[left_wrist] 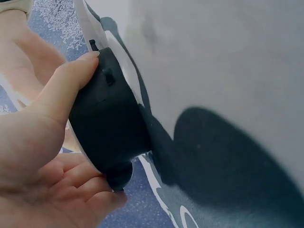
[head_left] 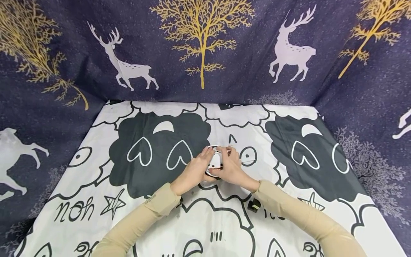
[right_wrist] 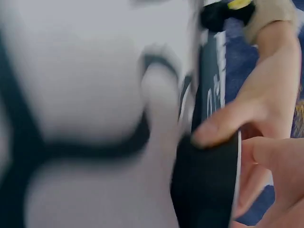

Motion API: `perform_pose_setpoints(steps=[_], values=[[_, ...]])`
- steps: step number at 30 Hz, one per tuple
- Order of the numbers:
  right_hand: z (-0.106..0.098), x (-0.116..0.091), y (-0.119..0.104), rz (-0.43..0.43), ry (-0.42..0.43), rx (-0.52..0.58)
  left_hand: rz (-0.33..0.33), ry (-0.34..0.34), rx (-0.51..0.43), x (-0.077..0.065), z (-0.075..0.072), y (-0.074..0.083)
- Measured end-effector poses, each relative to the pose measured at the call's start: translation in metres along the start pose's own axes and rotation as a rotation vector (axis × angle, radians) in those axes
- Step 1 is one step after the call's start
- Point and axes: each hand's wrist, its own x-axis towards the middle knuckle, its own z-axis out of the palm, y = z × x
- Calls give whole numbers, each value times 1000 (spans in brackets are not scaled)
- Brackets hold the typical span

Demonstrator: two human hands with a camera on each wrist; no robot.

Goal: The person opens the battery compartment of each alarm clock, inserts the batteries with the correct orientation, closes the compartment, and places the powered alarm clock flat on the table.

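Observation:
In the head view, a round case (head_left: pixel 216 162) with a white face, dark dots and a reddish strip lies between both hands. Its deep black side (left_wrist: pixel 107 114) shows in the left wrist view, with a small raised tab and a rounded black knob at the lower end. My left hand (head_left: pixel 194 167) grips this case, thumb on the black side and fingers reaching round the far side. From the right, my right hand (head_left: pixel 232 168) spans the face with curled fingers, thumb at the near rim and fingertips toward the far rim. The fingers cover much of the face.
A white cloth (head_left: pixel 221 221) with black cartoon clouds and lettering covers the table. Dark blue curtains (head_left: pixel 231 78) with deer and golden trees rise behind and along both sides. A small black piece (head_left: pixel 254 206) sits beside the right cuff.

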Motion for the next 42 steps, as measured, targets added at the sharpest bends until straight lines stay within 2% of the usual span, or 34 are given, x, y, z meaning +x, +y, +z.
perform_pose_setpoints(steps=[3,5,10,13,17,25,33,40,42], values=[[3,2,1,-2,-40,71,-7,-2,9,3,1,1],[5,4,0,17,-34,91,-2,1,22,5,1,1],[11,3,-7,125,69,58,53,36,87,6,4,3],[17,2,-9,160,130,43,69,52,107,6,5,3],[20,2,-11,164,175,20,51,35,90,6,4,4],[23,3,-11,192,161,24,25,5,59,4,2,4],[28,5,-10,202,170,34,45,8,6,5,2,-2],[29,3,-7,177,198,23,60,19,6,5,4,-2],[28,1,-6,171,180,24,64,19,17,4,6,-1]])
